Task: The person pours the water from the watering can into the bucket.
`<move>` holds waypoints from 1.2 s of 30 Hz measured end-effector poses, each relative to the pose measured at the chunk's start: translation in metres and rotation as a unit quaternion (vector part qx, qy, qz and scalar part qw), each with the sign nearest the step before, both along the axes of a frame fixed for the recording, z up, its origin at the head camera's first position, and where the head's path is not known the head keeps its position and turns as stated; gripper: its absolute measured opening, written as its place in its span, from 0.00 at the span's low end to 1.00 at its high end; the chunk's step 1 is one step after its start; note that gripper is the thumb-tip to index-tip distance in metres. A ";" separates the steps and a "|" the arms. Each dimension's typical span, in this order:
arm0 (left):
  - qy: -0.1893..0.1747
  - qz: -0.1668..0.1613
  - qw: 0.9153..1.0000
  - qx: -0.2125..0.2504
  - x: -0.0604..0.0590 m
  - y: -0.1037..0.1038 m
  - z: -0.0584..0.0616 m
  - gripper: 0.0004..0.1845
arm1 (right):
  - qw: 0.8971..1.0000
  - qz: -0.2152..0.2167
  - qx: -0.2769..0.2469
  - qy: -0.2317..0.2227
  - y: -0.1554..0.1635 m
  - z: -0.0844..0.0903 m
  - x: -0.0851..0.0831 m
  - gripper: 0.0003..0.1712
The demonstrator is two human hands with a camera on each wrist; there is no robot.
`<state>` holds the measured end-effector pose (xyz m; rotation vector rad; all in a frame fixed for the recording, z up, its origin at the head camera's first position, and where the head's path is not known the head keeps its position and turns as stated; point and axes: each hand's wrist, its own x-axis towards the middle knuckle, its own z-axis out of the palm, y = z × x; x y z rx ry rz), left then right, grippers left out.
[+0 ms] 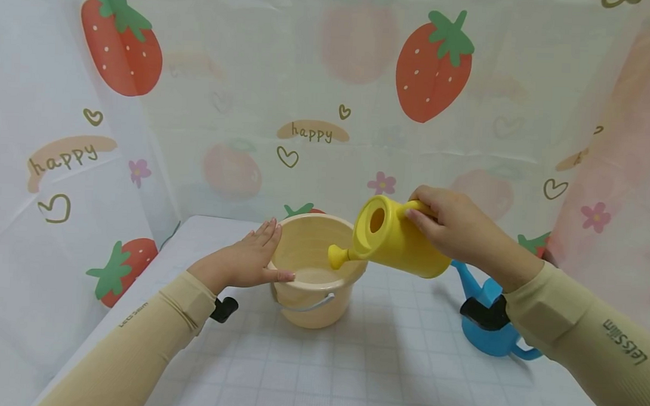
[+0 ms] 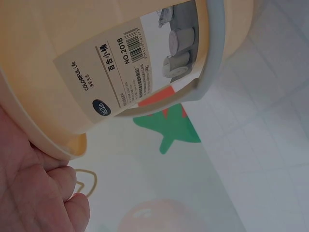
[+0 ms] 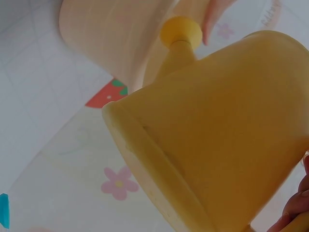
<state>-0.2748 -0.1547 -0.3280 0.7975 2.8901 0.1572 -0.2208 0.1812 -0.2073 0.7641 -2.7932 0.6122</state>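
Your right hand (image 1: pixel 453 228) grips the tilted yellow watering can (image 1: pixel 396 241), spout over the cream bucket (image 1: pixel 314 274); your left hand (image 1: pixel 248 260), fingers straight, steadies its rim.

The bucket (image 2: pixel 72 58) label (image 2: pixel 130 72) reads "COLORFUL Life", "百合小桶", "NO.2018". "happy" stands on the curtain (image 1: pixel 312 131). Both sleeves (image 1: pixel 623 348) read "Let's Slim".

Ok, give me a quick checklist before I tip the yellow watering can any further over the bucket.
1. Right hand grips the yellow plastic watering can by its handle: ok.
2. Spout tip over the cream plastic bucket mouth: ok.
3. Left hand steadies the bucket's rim: ok.
4. Bucket upright on the white gridded table: ok.
5. Blue plastic watering can clear of the pour: ok.
6. Water in the yellow can: cannot tell.
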 end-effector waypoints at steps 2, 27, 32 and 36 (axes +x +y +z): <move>-0.001 0.001 1.000 0.001 0.000 0.000 0.000 0.62 | 1.000 0.000 0.001 0.001 0.000 0.000 0.000 0.10; 0.006 -0.006 1.000 0.008 0.000 -0.001 -0.001 0.61 | 1.000 0.003 0.020 0.022 -0.001 -0.002 -0.005 0.08; 0.004 -0.003 1.000 0.005 -0.001 -0.001 -0.002 0.61 | 0.999 0.011 0.018 0.030 -0.002 -0.002 -0.004 0.08; 0.002 0.000 1.000 0.000 -0.002 -0.001 -0.002 0.62 | 0.999 0.014 0.015 0.042 -0.003 -0.004 -0.004 0.07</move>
